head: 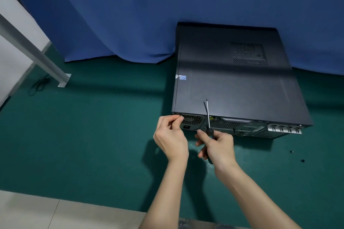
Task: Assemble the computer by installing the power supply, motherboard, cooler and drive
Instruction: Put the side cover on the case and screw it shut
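1. There it was: the black metal computer case (232, 83) lay flat on its side on the dark green surface (93, 135), closed side panel up, rear panel (242, 128) turned towards the person.
2. Left hand (170, 139) was up at the rear panel's top left corner, thumb and forefinger pinched together on a small screw (181, 116), right beside the mesh grille of the power supply (192, 120).
3. Right hand (217, 146) was just beside it, fingers wrapped round the black handle of a slim screwdriver (208, 115), its metal shaft pointing up and across the case's near edge.
4. A perforated vent patch (249, 53) sat towards the far right of the side panel.
5. Off to the right, two tiny dark bits (291, 152) lay on the green, well apart from the hands; too small to tell what they were.
6. Behind the case hung a blue cloth (130, 14), touching its far end.
7. Far left, a grey metal post (37, 53) slanted down to a bolted foot.
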`<state>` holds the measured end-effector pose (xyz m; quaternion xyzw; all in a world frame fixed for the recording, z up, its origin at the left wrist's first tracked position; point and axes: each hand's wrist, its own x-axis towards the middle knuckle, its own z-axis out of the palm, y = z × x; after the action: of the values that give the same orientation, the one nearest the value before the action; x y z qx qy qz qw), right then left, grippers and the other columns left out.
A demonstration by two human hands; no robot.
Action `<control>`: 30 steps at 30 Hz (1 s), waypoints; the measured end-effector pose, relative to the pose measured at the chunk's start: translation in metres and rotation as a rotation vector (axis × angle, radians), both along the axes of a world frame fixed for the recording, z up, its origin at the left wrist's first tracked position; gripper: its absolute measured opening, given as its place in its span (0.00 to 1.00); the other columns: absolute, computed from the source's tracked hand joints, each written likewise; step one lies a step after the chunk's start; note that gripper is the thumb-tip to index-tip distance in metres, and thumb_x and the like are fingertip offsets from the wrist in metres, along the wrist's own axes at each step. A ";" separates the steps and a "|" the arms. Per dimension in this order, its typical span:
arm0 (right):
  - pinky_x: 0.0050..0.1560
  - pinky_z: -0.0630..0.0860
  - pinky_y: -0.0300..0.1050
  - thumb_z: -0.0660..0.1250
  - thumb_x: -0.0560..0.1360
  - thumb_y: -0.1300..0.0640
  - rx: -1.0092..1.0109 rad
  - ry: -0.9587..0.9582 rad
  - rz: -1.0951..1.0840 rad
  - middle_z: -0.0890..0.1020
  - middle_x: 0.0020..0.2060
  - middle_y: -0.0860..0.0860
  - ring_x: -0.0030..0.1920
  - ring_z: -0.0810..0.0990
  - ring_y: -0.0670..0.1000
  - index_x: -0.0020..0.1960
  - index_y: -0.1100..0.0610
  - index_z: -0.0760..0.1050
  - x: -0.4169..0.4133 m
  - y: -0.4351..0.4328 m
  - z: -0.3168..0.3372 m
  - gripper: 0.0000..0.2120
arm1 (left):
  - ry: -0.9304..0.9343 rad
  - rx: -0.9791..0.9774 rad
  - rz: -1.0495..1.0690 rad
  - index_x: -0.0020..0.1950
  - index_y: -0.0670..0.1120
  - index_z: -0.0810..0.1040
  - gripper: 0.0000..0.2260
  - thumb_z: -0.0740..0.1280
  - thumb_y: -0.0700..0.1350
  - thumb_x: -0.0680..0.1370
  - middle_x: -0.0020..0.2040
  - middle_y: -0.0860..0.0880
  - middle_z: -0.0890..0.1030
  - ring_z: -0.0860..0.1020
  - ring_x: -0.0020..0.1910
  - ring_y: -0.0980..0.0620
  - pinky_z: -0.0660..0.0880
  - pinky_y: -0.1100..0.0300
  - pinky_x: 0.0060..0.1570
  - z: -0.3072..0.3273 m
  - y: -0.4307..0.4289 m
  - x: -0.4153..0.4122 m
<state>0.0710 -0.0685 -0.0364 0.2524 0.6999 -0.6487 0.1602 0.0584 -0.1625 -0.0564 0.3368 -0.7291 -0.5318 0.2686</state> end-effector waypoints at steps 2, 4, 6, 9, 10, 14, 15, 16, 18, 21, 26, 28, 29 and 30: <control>0.17 0.60 0.34 0.68 0.77 0.61 0.004 -0.008 0.001 0.79 0.27 0.54 0.16 0.70 0.49 0.42 0.65 0.78 0.001 -0.001 -0.001 0.08 | 0.022 -0.010 0.002 0.37 0.42 0.82 0.04 0.74 0.35 0.70 0.37 0.54 0.79 0.79 0.34 0.51 0.73 0.66 0.35 -0.001 -0.001 0.000; 0.17 0.60 0.34 0.68 0.77 0.61 0.004 -0.016 0.003 0.78 0.27 0.54 0.16 0.70 0.49 0.42 0.65 0.78 0.003 -0.003 -0.002 0.08 | 0.034 -0.001 0.004 0.36 0.42 0.81 0.05 0.73 0.34 0.70 0.37 0.54 0.78 0.79 0.33 0.52 0.71 0.69 0.34 -0.002 -0.002 -0.001; 0.17 0.60 0.34 0.68 0.77 0.61 0.004 -0.024 0.004 0.78 0.27 0.54 0.16 0.69 0.49 0.42 0.67 0.77 0.005 -0.004 -0.003 0.08 | 0.025 -0.008 -0.002 0.36 0.42 0.81 0.05 0.73 0.33 0.70 0.37 0.55 0.78 0.79 0.33 0.51 0.72 0.67 0.34 -0.003 -0.002 -0.002; 0.18 0.60 0.34 0.68 0.77 0.61 0.013 -0.029 0.005 0.78 0.27 0.54 0.16 0.69 0.49 0.43 0.67 0.77 0.006 -0.005 -0.004 0.09 | 0.004 -0.059 -0.008 0.36 0.41 0.81 0.05 0.73 0.33 0.69 0.37 0.53 0.79 0.78 0.33 0.49 0.73 0.60 0.35 -0.001 -0.001 -0.003; 0.18 0.60 0.34 0.68 0.77 0.61 0.017 -0.029 0.005 0.78 0.27 0.54 0.16 0.69 0.49 0.43 0.68 0.77 0.006 -0.005 -0.004 0.09 | -0.005 -0.080 -0.005 0.36 0.41 0.81 0.05 0.73 0.33 0.69 0.37 0.52 0.79 0.78 0.33 0.48 0.73 0.57 0.35 0.000 -0.001 -0.003; 0.18 0.61 0.34 0.68 0.76 0.61 0.023 -0.035 0.007 0.79 0.27 0.54 0.16 0.69 0.49 0.43 0.68 0.78 0.008 -0.007 -0.006 0.09 | -0.021 -0.097 0.010 0.36 0.40 0.81 0.05 0.73 0.32 0.69 0.37 0.49 0.80 0.77 0.32 0.46 0.71 0.58 0.35 0.003 0.001 -0.003; 0.18 0.61 0.34 0.68 0.76 0.61 0.024 -0.038 0.010 0.78 0.27 0.54 0.16 0.69 0.49 0.43 0.68 0.78 0.008 -0.008 -0.006 0.09 | -0.023 -0.100 0.014 0.36 0.40 0.81 0.05 0.72 0.32 0.69 0.37 0.49 0.80 0.77 0.32 0.47 0.69 0.61 0.35 0.004 0.001 -0.003; 0.18 0.60 0.34 0.68 0.76 0.61 0.023 -0.040 0.011 0.78 0.27 0.54 0.16 0.69 0.49 0.42 0.68 0.78 0.009 -0.008 -0.007 0.09 | -0.025 -0.108 0.016 0.36 0.40 0.81 0.05 0.72 0.32 0.69 0.37 0.48 0.80 0.76 0.32 0.48 0.66 0.64 0.35 0.005 0.002 -0.003; 0.18 0.60 0.34 0.68 0.76 0.62 0.020 -0.044 0.010 0.78 0.26 0.54 0.16 0.69 0.49 0.42 0.69 0.78 0.011 -0.009 -0.008 0.09 | -0.025 -0.126 0.013 0.35 0.40 0.80 0.06 0.72 0.31 0.68 0.36 0.48 0.80 0.74 0.32 0.49 0.62 0.67 0.35 0.005 0.001 -0.003; 0.17 0.60 0.34 0.68 0.76 0.62 0.013 -0.051 0.007 0.78 0.26 0.54 0.16 0.69 0.49 0.42 0.68 0.78 0.012 -0.010 -0.009 0.09 | -0.028 -0.133 0.007 0.35 0.40 0.81 0.06 0.72 0.31 0.68 0.36 0.47 0.80 0.75 0.32 0.46 0.61 0.68 0.36 0.006 0.000 -0.003; 0.18 0.60 0.33 0.69 0.76 0.61 0.010 -0.056 0.004 0.78 0.25 0.54 0.16 0.69 0.49 0.40 0.67 0.77 0.013 -0.011 -0.009 0.09 | -0.048 -0.142 0.002 0.35 0.40 0.81 0.05 0.72 0.32 0.69 0.36 0.46 0.80 0.75 0.33 0.45 0.61 0.67 0.35 0.008 0.000 -0.004; 0.18 0.60 0.33 0.69 0.76 0.61 0.015 -0.059 0.015 0.76 0.22 0.52 0.16 0.68 0.49 0.38 0.66 0.76 0.013 -0.012 -0.009 0.10 | -0.056 -0.085 0.021 0.36 0.39 0.81 0.04 0.72 0.32 0.70 0.37 0.46 0.80 0.76 0.33 0.44 0.63 0.65 0.35 0.009 0.002 -0.004; 0.18 0.59 0.32 0.69 0.76 0.60 0.018 -0.062 0.019 0.75 0.20 0.51 0.15 0.68 0.49 0.38 0.65 0.76 0.013 -0.012 -0.009 0.11 | -0.059 -0.041 0.035 0.36 0.39 0.81 0.04 0.72 0.33 0.70 0.37 0.46 0.80 0.77 0.33 0.44 0.66 0.63 0.36 0.009 0.003 -0.005; 0.18 0.59 0.32 0.69 0.76 0.60 0.019 -0.063 0.022 0.75 0.19 0.51 0.15 0.68 0.48 0.38 0.65 0.76 0.013 -0.012 -0.009 0.11 | -0.066 0.009 0.048 0.37 0.39 0.81 0.04 0.72 0.33 0.70 0.37 0.46 0.81 0.78 0.33 0.44 0.70 0.59 0.37 0.009 0.005 -0.005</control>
<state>0.0838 -0.0808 -0.0454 0.2668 0.7034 -0.6318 0.1868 0.0533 -0.1579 -0.0475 0.3730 -0.7267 -0.5171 0.2556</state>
